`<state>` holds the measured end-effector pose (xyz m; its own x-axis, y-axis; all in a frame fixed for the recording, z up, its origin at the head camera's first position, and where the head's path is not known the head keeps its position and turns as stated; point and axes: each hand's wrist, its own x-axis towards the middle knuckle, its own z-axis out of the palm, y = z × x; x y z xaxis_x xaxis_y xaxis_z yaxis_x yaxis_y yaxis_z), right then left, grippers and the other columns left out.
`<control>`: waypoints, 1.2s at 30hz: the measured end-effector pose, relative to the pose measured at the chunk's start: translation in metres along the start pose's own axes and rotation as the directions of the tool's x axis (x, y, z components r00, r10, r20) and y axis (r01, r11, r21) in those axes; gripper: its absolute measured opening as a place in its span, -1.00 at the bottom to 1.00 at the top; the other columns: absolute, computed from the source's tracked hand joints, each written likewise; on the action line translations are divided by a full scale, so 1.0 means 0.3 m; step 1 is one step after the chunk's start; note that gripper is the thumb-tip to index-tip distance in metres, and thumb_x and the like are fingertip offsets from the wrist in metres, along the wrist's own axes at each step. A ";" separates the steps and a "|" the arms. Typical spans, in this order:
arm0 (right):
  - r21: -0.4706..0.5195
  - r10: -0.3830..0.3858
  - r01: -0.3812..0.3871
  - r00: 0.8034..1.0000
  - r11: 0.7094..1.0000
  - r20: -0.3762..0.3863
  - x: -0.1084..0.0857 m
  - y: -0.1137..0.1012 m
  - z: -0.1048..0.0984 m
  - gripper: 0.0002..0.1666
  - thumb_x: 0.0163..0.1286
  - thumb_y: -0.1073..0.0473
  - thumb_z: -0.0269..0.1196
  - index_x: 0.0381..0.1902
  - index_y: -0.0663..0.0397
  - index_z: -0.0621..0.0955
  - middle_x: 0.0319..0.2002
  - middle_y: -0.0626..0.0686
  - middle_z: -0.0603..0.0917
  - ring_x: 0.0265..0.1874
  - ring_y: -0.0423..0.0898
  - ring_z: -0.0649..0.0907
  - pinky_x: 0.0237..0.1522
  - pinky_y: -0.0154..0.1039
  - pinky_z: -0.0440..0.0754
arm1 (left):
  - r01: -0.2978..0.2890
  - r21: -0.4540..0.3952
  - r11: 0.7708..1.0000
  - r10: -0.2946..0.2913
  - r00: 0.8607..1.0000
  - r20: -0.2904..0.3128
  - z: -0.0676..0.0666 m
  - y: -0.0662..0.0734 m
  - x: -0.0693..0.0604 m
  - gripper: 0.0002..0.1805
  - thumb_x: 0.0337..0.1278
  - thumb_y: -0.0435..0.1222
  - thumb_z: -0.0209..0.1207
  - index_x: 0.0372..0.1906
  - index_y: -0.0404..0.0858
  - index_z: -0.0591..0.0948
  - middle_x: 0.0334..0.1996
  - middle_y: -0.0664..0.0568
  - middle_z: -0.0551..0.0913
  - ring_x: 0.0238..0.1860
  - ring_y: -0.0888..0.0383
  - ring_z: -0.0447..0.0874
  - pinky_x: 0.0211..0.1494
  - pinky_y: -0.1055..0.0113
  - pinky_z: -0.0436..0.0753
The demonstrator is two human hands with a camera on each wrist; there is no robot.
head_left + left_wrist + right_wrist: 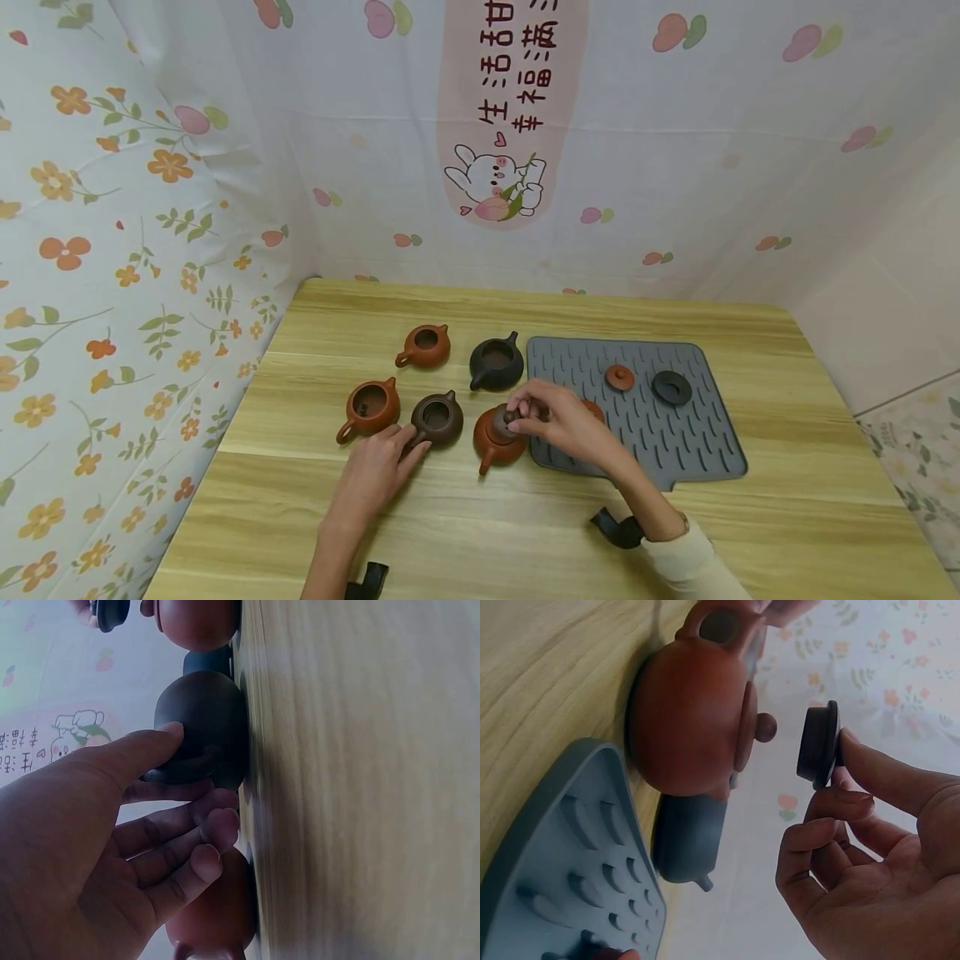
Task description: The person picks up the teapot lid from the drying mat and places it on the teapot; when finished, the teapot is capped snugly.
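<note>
My left hand [375, 471] is at the handle of a dark brown teapot [447, 433], which stands lidless on the table. In the left wrist view the thumb lies against that teapot [202, 712] and the index finger is behind its handle, pinching it. My right hand [564, 421] pinches a dark brown lid [821, 746] by its knob, tilted in the right wrist view and off the table. From the head camera, this lid overlaps a reddish teapot [486, 450]. The right wrist view shows that teapot [690, 716] with its own lid on, apart from the held one.
A black teapot [508, 382], a small orange teapot [441, 354] and an orange-red teapot [384, 423] stand lidless nearby. On the grey mat [573, 358] lie an orange lid [620, 379], a black lid [672, 388] and another orange lid [596, 410], partly behind my right hand.
</note>
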<state>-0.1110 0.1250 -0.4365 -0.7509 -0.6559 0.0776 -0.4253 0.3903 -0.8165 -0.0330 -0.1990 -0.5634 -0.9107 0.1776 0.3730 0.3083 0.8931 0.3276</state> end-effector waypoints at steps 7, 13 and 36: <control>-0.013 -0.005 0.005 1.000 1.000 -0.007 0.023 -0.009 0.006 -0.78 0.46 0.26 0.50 -0.03 0.06 0.69 -0.23 -0.05 0.61 -0.32 -0.24 0.53 -0.25 -0.29 0.54 | -0.006 -0.003 1.000 0.006 1.000 -0.004 0.003 -0.002 -0.001 -0.73 0.40 -0.05 0.47 -0.30 -0.04 0.62 -0.49 0.20 0.51 -0.56 0.28 0.41 -0.45 0.32 0.47; -0.001 -0.008 0.008 1.000 1.000 0.002 0.047 -0.019 0.019 -0.79 0.46 0.25 0.50 -0.03 0.06 0.69 -0.22 -0.05 0.60 -0.30 -0.24 0.54 -0.23 -0.29 0.55 | -0.003 -0.012 1.000 0.003 1.000 -0.003 0.007 -0.005 -0.002 -0.74 0.40 -0.05 0.47 -0.29 -0.03 0.62 -0.49 0.19 0.51 -0.56 0.27 0.41 -0.44 0.32 0.46; 0.004 -0.038 0.037 0.998 0.999 0.042 0.138 -0.058 0.115 -0.82 0.48 0.26 0.49 -0.05 0.10 0.69 -0.24 -0.04 0.61 -0.32 -0.29 0.53 -0.21 -0.29 0.60 | 0.005 -0.003 1.000 -0.005 1.000 -0.001 0.005 0.003 0.002 -0.73 0.39 -0.05 0.48 -0.31 -0.03 0.62 -0.51 0.20 0.51 -0.56 0.29 0.40 -0.45 0.35 0.43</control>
<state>-0.1175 0.0687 -0.4388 -0.7122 -0.6969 0.0839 -0.4513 0.3630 -0.8152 -0.0338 -0.1976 -0.5641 -0.9119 0.1732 0.3720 0.3049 0.8927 0.3319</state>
